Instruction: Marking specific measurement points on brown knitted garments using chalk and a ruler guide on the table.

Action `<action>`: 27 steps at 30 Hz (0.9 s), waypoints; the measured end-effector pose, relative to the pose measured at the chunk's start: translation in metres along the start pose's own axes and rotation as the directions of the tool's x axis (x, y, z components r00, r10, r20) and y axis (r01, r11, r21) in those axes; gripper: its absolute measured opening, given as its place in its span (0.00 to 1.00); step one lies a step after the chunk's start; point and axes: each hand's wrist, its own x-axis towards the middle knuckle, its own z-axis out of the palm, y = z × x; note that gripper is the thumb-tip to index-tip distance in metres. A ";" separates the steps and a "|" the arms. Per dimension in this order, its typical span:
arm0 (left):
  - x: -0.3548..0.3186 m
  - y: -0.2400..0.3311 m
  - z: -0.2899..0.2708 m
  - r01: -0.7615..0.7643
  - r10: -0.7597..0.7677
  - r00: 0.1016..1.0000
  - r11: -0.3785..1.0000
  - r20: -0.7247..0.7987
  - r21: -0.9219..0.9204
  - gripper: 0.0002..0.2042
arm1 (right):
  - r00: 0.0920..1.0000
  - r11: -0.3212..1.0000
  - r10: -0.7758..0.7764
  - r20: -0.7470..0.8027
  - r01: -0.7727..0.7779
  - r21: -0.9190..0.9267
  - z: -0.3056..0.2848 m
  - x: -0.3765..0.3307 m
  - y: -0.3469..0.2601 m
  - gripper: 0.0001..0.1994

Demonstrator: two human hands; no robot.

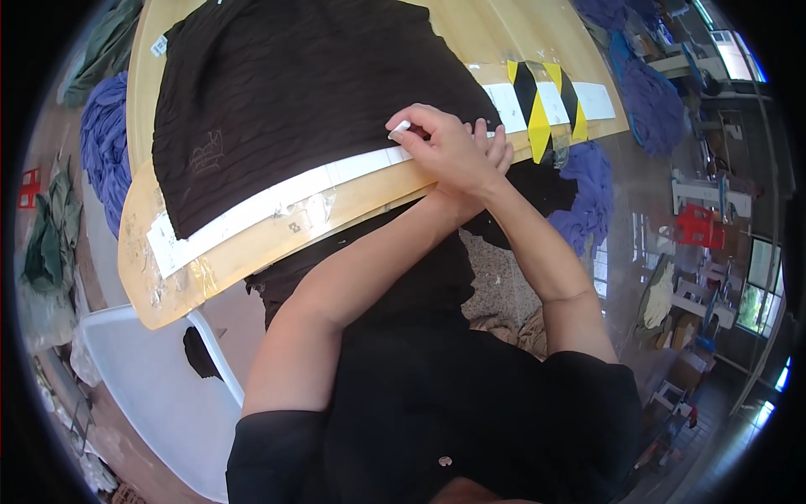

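A dark brown crinkled cloth (302,84) lies spread on the wooden board, its near edge along a white paper strip (336,172). Faint pale marks show on its left side. My forearms cross. My right hand (445,151), on top, pinches a short white piece of chalk (402,128) just over the cloth near that edge. Partly hidden behind the right wrist, my left hand (497,147) rests at the cloth's right corner with fingers stretched out, holding nothing that I can see.
The yellowish board (159,286) has clear tape on it. Yellow-and-black tape (539,126) crosses the strip at right. More dark cloth (395,269) hangs below the board. A white plastic tub (151,370) stands lower left; purple cloth (105,143) heaps beyond. Red stools (699,227) stand far right.
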 end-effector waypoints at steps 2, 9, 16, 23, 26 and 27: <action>0.001 -0.001 -0.013 -0.075 0.069 0.996 0.992 0.059 0.102 0.26 | 0.998 0.996 -0.055 0.015 0.056 -0.070 0.007 0.004 0.007 0.05; 0.003 0.000 -0.008 -0.074 0.072 0.997 0.981 0.018 0.178 0.23 | 0.994 0.990 0.098 -0.053 -0.103 -0.097 0.032 0.015 -0.005 0.08; 0.006 0.002 -0.004 -0.058 0.070 0.996 0.984 -0.064 0.170 0.20 | 0.974 0.972 -0.203 0.105 0.213 -0.099 0.068 0.031 -0.020 0.05; 0.004 0.001 -0.012 -0.065 0.069 0.998 0.976 -0.008 0.209 0.22 | 0.987 0.998 -0.053 0.152 0.049 0.034 0.099 0.044 -0.063 0.08; 0.003 -0.003 -0.021 -0.092 0.085 0.996 0.966 0.042 0.243 0.22 | 0.968 0.995 -0.085 0.235 0.071 0.068 0.121 0.051 -0.060 0.06; 0.003 -0.002 -0.020 -0.077 0.069 0.997 0.966 0.041 0.248 0.22 | 0.961 0.995 -0.104 0.256 0.102 0.019 0.123 0.050 -0.059 0.06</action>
